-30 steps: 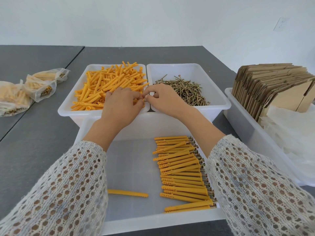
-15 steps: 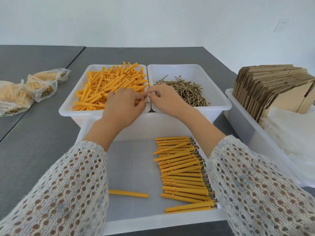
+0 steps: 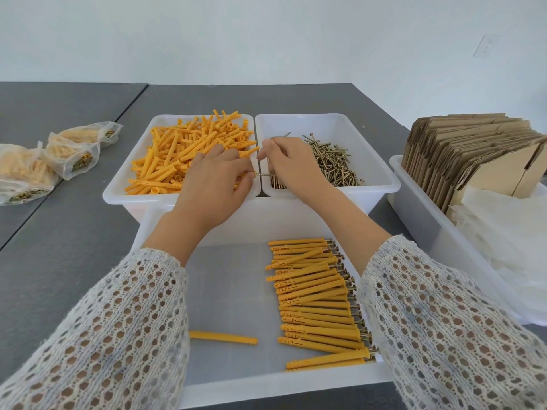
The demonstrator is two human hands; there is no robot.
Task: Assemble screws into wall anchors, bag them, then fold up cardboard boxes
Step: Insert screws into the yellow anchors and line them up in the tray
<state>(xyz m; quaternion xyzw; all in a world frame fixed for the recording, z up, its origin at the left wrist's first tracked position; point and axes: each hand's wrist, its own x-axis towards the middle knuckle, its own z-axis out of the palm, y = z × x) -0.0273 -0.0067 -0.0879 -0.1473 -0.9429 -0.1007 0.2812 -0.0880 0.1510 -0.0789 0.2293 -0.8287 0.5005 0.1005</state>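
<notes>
The person's left hand [image 3: 213,184] is curled over the right edge of the white plastic bin of loose orange wall anchors [image 3: 189,155], which stands at the far middle of the grey bench [image 3: 74,238]. It seems to hold an anchor, but the fingers hide it, so this cannot be told for sure. The right hand [image 3: 291,167] pinches a thin brass-coloured screw [image 3: 265,174] that lies level across the gap between this bin and the white bin of loose screws [image 3: 331,164] beside it; the tip of the screw meets the left fingers.

The screw probably is entering an anchor now. Because the mouth of the anchor is hidden, the tip may miss it and slip on the plastic. Since both hands hang over the two rims, a dropped screw could fall among the anchors. The finished row of orange anchors with screws [image 3: 316,300] lies along the right side of the near white tray [image 3: 236,389], under the right wrist, and a low sleeve could disturb it.
</notes>
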